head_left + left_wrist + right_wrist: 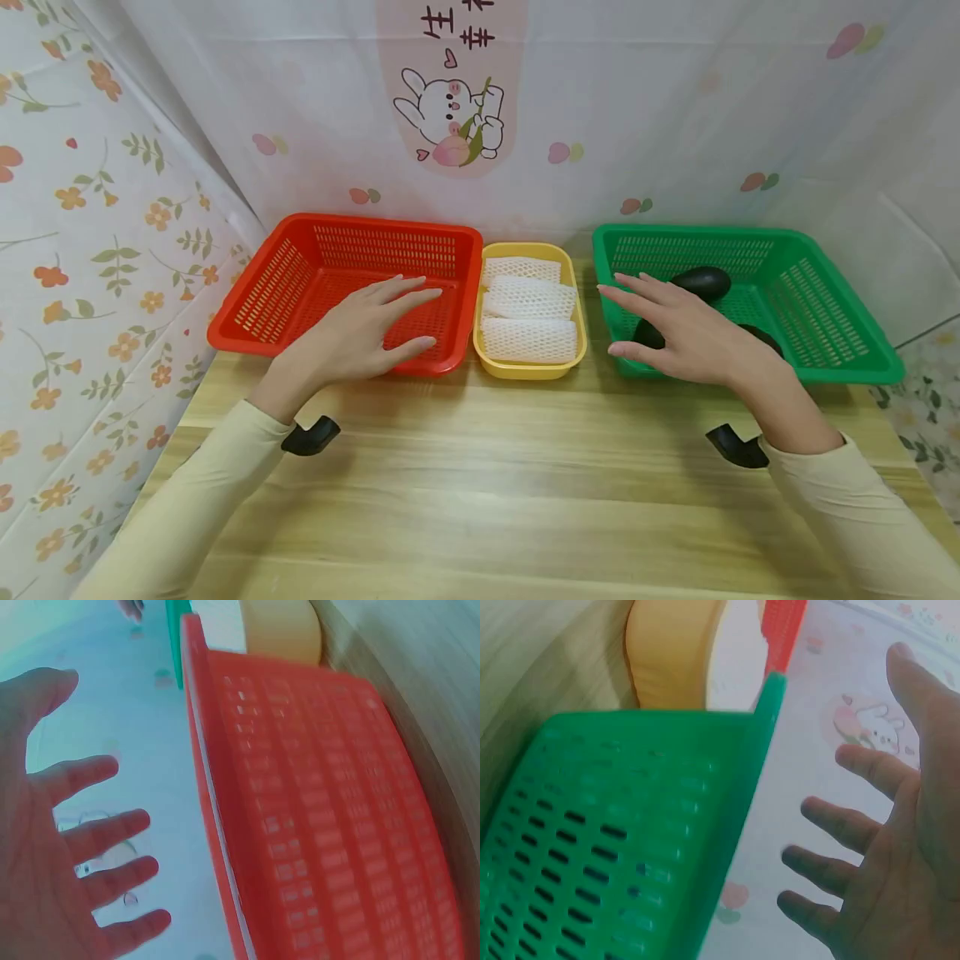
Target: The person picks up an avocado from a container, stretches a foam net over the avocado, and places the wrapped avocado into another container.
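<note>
Dark oval produce (702, 284) lay in the green basket (847, 373), below and around the right hand (678, 333), which hovered released, its fingers spread apart. The left hand (352, 333), likewise released with fingers extended, hung above the red basket (375, 223). Between the two hands, slightly lower, a yellow tray (528, 372) held white foam nets (529, 340).

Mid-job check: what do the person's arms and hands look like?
Left sleeve and right sleeve are plain pale yellow and lightly creased. Left hand and right hand are bare, no rings visible. A black bent piece juts out by each wrist.
</note>
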A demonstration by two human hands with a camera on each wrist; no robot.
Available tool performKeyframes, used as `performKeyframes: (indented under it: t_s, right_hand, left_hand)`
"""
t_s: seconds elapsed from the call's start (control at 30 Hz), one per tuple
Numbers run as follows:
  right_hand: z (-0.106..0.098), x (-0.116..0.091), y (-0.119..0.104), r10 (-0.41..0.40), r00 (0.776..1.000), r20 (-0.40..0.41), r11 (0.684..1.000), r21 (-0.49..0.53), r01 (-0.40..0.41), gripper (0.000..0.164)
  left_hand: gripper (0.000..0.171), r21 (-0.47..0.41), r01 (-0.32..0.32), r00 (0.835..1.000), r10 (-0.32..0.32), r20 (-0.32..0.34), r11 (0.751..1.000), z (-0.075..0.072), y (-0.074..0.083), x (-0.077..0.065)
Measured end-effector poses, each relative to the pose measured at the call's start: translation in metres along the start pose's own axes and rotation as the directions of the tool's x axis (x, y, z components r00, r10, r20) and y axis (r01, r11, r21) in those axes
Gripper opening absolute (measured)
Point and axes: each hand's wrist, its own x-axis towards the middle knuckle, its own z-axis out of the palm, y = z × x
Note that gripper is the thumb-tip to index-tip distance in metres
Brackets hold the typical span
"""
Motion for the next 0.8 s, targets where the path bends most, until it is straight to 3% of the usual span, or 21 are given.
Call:
performKeyframes:
  t_s: [0.13,0.37,0.8]
  right_hand:
    - [-0.01,-0.008,0.005,0.054,0.998,0.016,0.997,0.055,-0.055,0.062]
    - [-0.022,-0.017,0.018,0.108,0.993,0.037,0.993,0.034,-0.109,0.047]
    - [-0.027,-0.019,0.04,0.086,0.987,0.136,0.995,-0.055,-0.08,0.045]
  left_hand:
    - [0.062,-0.037,-0.11,0.993,0.108,-0.057,0.993,0.005,0.013,0.009]
    - [0.05,-0.044,-0.274,0.956,0.267,-0.121,0.961,0.013,0.035,0.02]
    - [0.038,-0.025,-0.296,0.95,0.292,-0.11,0.955,0.035,0.054,0.026]
